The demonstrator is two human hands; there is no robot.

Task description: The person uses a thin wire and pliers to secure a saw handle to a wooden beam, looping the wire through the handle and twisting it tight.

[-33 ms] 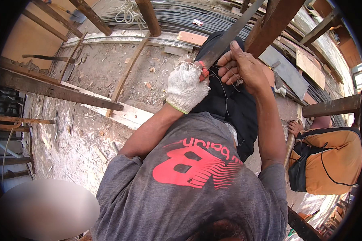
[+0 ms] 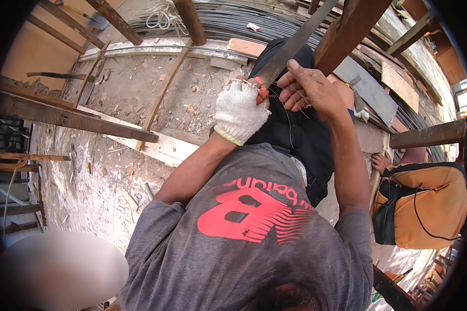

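Note:
My left hand (image 2: 238,111), in a white knit glove with the fingertips bare, is closed around a red-handled tool (image 2: 262,89); its working end cannot be made out. Just to the right, my bare right hand (image 2: 316,90) has its fingers curled and its thumb raised. Thin wires (image 2: 290,127) run from its fingers, and one loop hangs down over my dark trousers (image 2: 270,129). The two hands are close together but apart. Right beyond them a long, flat, dark bar (image 2: 296,44) slants up to the right.
Thick wooden posts (image 2: 350,31) rise close beyond my right hand. Long dark rods (image 2: 223,23) lie across the far side, with a bundle of pale cord (image 2: 163,18) on them. A wooden beam (image 2: 72,116) juts in from the left. At right, another person in orange-and-black clothing (image 2: 428,207) crouches nearby.
My right hand has shifted slightly left, its thumb lower and nearer my left hand. The left hand keeps its hold on the red-handled tool.

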